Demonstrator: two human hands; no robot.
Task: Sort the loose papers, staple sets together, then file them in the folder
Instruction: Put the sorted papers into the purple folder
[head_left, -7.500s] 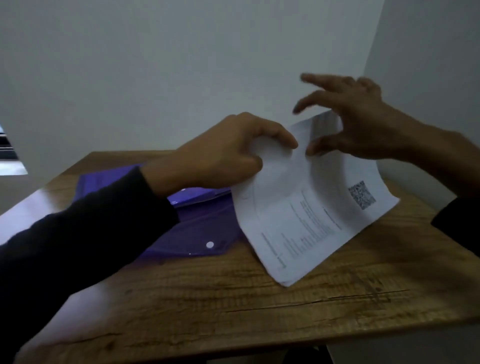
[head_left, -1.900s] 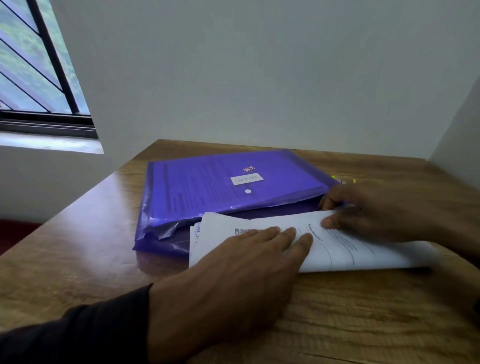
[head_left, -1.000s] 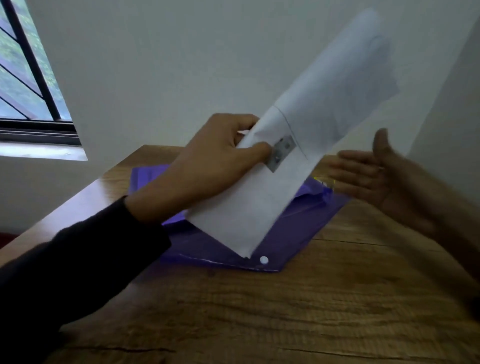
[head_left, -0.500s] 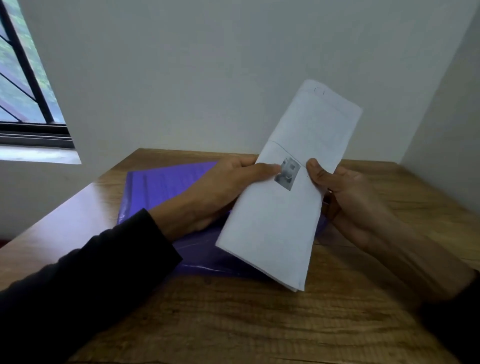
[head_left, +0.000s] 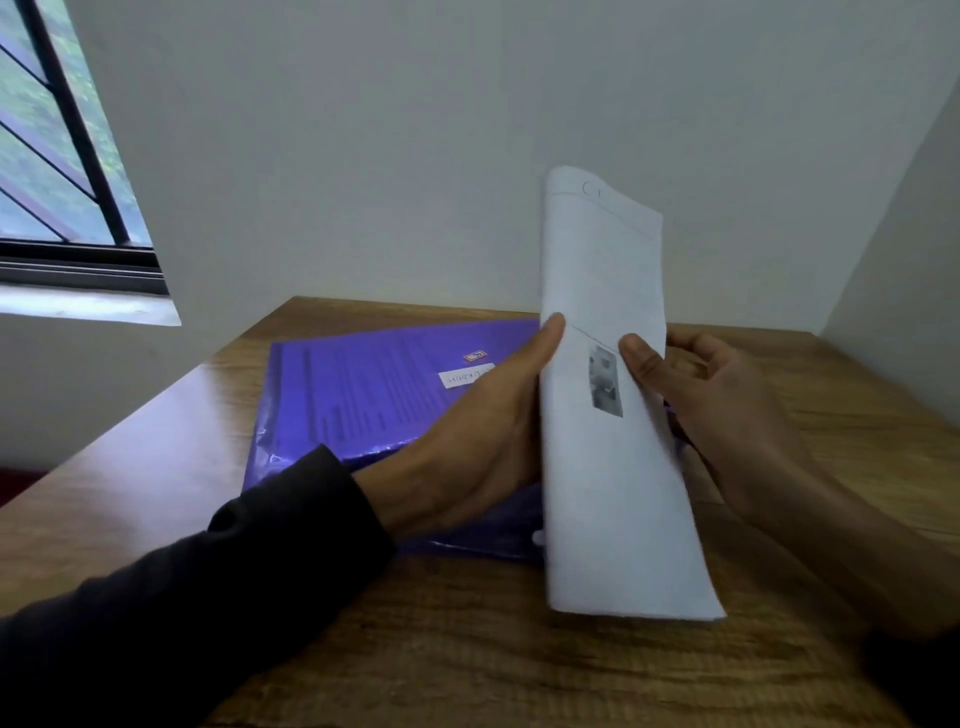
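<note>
The folded papers (head_left: 608, 467) have swung upright since half a second ago. The left hand (head_left: 483, 431) grips their left edge, thumb in front; the right hand (head_left: 711, 410) pinches the right edge. Behind them the purple folder (head_left: 363, 395) lies flat on the wooden counter (head_left: 467, 649).

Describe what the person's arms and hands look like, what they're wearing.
The left arm wears a long dark sleeve with a snug cuff at the wrist. The left hand and right hand are bare: no gloves or rings show. A dark sleeve edge shows bottom right.
</note>
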